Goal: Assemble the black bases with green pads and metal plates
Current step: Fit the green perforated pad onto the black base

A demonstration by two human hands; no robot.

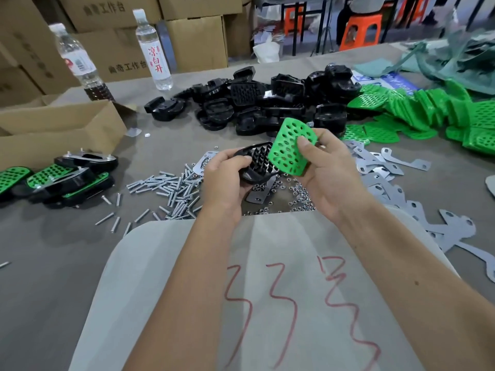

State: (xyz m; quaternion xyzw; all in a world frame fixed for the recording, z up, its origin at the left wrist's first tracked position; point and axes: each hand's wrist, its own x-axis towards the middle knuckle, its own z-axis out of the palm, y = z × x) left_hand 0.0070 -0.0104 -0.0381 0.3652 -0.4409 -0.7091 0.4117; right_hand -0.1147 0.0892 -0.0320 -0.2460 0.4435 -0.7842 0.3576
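— Two hands busy at frame centre?
— Yes. My left hand (227, 180) grips the black base (254, 163), spikes up; my right hand (325, 170) pinches the green pad (290, 147), tilted, just right of it, touching.
— Spares?
— Piled beyond.

The pad (290, 148) is bright green, dotted all over with round holes in rows. The base (254, 163) is glossy black with rows of black studs. The heaped bases (267, 103) are black as well; the pile of pads (428, 113) is the same green with the same hole pattern. The metal plates (388, 167) are dull silver-grey, and the screws (171, 188) are shiny silver. The finished pieces (61, 178) show green with black dots inside black rims. The table (53, 250) is grey-brown. A pale grey cloth (187, 290) bears red scrawled marks. The boxes (67, 127) are tan cardboard, and a clear bottle (154, 49) carries red characters on white.
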